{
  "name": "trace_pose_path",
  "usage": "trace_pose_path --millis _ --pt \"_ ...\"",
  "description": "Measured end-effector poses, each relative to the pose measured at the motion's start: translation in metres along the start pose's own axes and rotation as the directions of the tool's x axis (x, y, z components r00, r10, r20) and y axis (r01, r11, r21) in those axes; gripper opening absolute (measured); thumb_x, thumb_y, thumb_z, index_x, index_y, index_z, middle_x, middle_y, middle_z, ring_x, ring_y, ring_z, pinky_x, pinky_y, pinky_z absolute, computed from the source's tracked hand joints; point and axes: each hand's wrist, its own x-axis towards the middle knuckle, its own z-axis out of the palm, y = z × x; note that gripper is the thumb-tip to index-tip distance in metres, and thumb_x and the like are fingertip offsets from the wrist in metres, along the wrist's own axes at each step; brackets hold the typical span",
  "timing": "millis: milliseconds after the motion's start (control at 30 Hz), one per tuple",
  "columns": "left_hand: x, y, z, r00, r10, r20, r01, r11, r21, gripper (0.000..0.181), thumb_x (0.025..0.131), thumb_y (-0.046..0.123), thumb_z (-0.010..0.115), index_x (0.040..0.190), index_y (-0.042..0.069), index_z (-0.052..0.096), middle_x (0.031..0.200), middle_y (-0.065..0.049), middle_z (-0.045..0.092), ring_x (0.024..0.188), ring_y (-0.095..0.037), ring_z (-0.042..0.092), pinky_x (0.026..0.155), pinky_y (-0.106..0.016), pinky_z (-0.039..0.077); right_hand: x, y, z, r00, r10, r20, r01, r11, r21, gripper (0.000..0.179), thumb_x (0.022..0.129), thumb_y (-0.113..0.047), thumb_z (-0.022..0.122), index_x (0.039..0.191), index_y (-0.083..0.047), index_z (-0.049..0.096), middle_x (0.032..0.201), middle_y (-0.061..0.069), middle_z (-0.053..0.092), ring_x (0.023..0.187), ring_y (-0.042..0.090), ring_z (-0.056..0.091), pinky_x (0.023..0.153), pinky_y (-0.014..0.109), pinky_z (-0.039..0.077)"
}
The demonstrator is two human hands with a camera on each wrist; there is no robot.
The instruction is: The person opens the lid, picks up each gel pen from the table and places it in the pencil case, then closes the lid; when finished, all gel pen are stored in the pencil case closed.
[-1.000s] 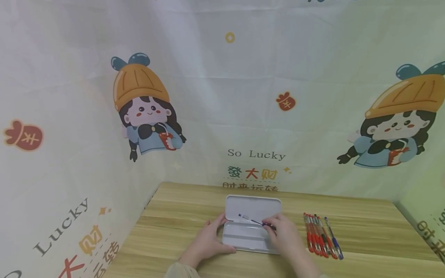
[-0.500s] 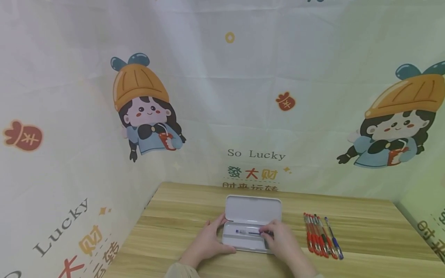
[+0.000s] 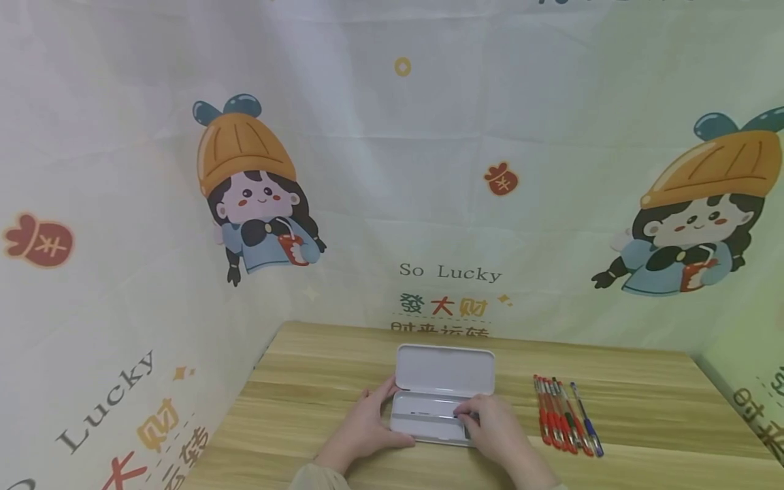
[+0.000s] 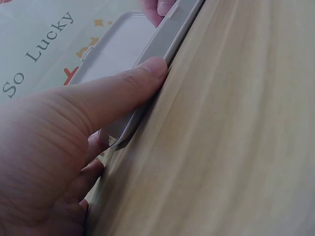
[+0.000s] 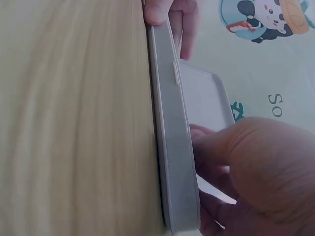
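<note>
A white pencil case (image 3: pixel 446 369) stands with its lid raised on the wooden table. My left hand (image 3: pixel 366 423) grips its left end; in the left wrist view the thumb (image 4: pixel 152 69) lies over the front edge while the other fingers are behind. Low inside the case, along its divider, lies a slim clear pen (image 3: pixel 429 414). The fingers of my right hand (image 3: pixel 497 427) pinch the pen's right end, covering it. In the right wrist view the case's front wall (image 5: pixel 174 132) hides the pen, with the right fingers reaching in behind it.
Several red pens (image 3: pixel 554 418), one of them with dark parts, lie side by side right of the case. A blue pen (image 3: pixel 586 418) is at the right of that row. Behind the wooden table (image 3: pixel 643 401) hangs a printed cloth (image 3: pixel 367 204).
The right hand has brought the pen down from a slant above the case into it, flat along the divider. My left hand keeps its grip on the case.
</note>
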Motion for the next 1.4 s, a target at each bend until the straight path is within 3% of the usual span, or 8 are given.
trace_pose_path --millis 200,467,600,833,1067,1400 --pt "-0.001 0.002 -0.002 1.0 -0.007 0.002 0.007 1.0 -0.004 0.13 0.068 0.048 0.104 0.174 0.017 0.035 0.166 -0.002 0.059 0.16 -0.067 0.027 0.132 -0.082 0.022 0.0 0.006 -0.017 0.991 0.133 0.024 -0.135 0.983 0.124 0.01 0.099 -0.012 0.079 0.106 -0.018 0.083 0.107 0.0 0.083 0.106 0.025 0.078 0.098 0.052 0.066" --pt "-0.003 0.003 -0.002 1.0 -0.02 0.005 0.02 1.0 -0.01 0.13 0.068 0.049 0.104 0.173 0.017 0.035 0.167 -0.003 0.059 0.159 -0.07 0.026 0.13 -0.084 0.022 -0.004 0.04 -0.056 0.975 0.216 -0.047 -0.212 0.975 0.064 0.026 0.102 -0.014 0.074 0.125 -0.007 0.079 0.115 0.012 0.082 0.104 0.031 0.078 0.093 0.054 0.067" --pt "-0.002 0.001 -0.002 1.0 -0.03 0.004 0.03 1.0 -0.007 0.13 0.068 0.051 0.103 0.173 0.018 0.035 0.167 -0.001 0.058 0.159 -0.069 0.026 0.13 -0.084 0.022 -0.008 0.055 -0.077 0.959 0.284 -0.015 -0.282 0.955 0.088 0.034 0.104 -0.013 0.07 0.135 0.001 0.073 0.122 0.02 0.079 0.108 0.036 0.077 0.095 0.057 0.067" --pt "-0.001 -0.001 -0.001 1.0 -0.022 0.002 0.022 1.0 0.003 0.13 0.068 0.051 0.103 0.173 0.016 0.035 0.166 -0.001 0.059 0.159 -0.068 0.028 0.129 -0.084 0.024 -0.015 0.081 -0.102 0.924 0.381 0.04 -0.383 0.919 0.088 0.045 0.106 -0.017 0.066 0.143 0.008 0.063 0.13 0.032 0.072 0.111 0.044 0.075 0.087 0.057 0.066" --pt "-0.001 0.0 -0.001 1.0 -0.016 0.004 0.016 1.0 -0.005 0.13 0.069 0.05 0.103 0.174 0.016 0.034 0.166 -0.002 0.059 0.159 -0.069 0.026 0.13 -0.084 0.022 -0.025 0.099 -0.111 0.896 0.443 0.016 -0.443 0.896 -0.001 0.051 0.106 -0.019 0.067 0.146 0.011 0.057 0.137 0.042 0.066 0.126 0.064 0.062 0.101 0.075 0.057" --pt "-0.001 0.0 -0.002 1.0 -0.002 0.004 0.002 1.0 0.006 0.129 0.07 0.05 0.102 0.173 0.013 0.034 0.166 -0.003 0.059 0.159 -0.068 0.028 0.131 -0.082 0.023 -0.032 0.113 -0.11 0.834 0.55 0.035 -0.547 0.833 -0.081 0.061 0.105 -0.028 0.066 0.148 0.013 0.052 0.142 0.045 0.06 0.126 0.065 0.062 0.099 0.071 0.059"
